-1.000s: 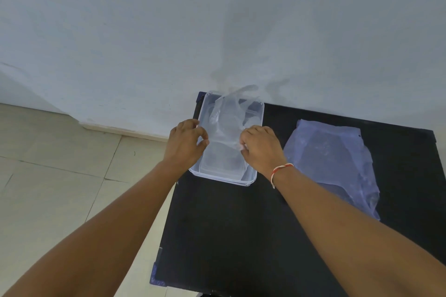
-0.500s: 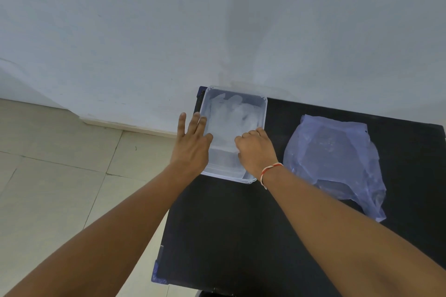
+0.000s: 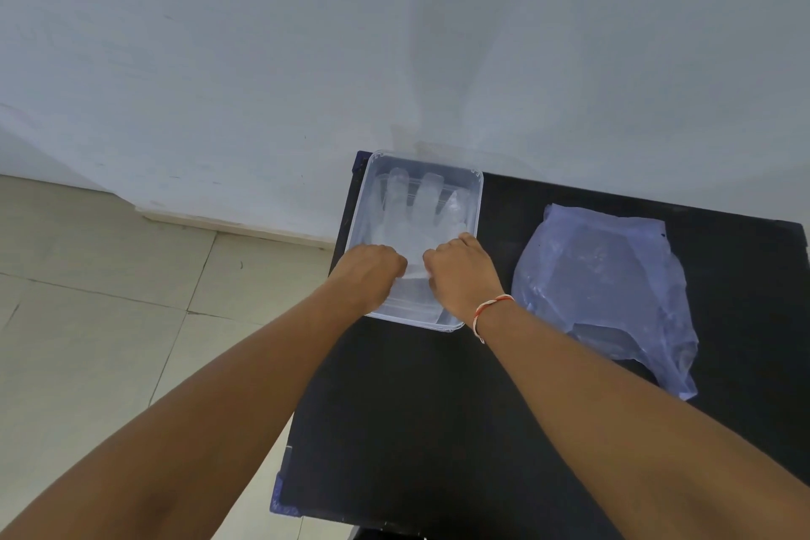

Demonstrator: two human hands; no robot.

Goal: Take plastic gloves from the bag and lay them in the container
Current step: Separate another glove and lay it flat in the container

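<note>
A clear plastic container [image 3: 479, 193] stands at the far left corner of the black table [image 3: 429, 430]. Inside it a translucent plastic glove [image 3: 416, 210] lies flat, its fingers pointing away from me. My left hand [image 3: 372, 272] and my right hand [image 3: 460, 272] are both over the near half of the container, fingers curled down onto the cuff end of the glove. The fingertips are hidden behind my knuckles. The bluish plastic bag [image 3: 605, 276] lies flat on the table to the right of the container, apart from both hands.
The table's left edge [image 3: 307, 408] drops to a tiled floor [image 3: 109, 298]. A pale wall [image 3: 394, 35] rises right behind the container. My right wrist wears a red and white thread bracelet [image 3: 491, 307].
The glove, held up and crumpled a second ago, now lies spread flat in the container. My left hand moved from the container's left rim, fingers spread, into the container and curled.
</note>
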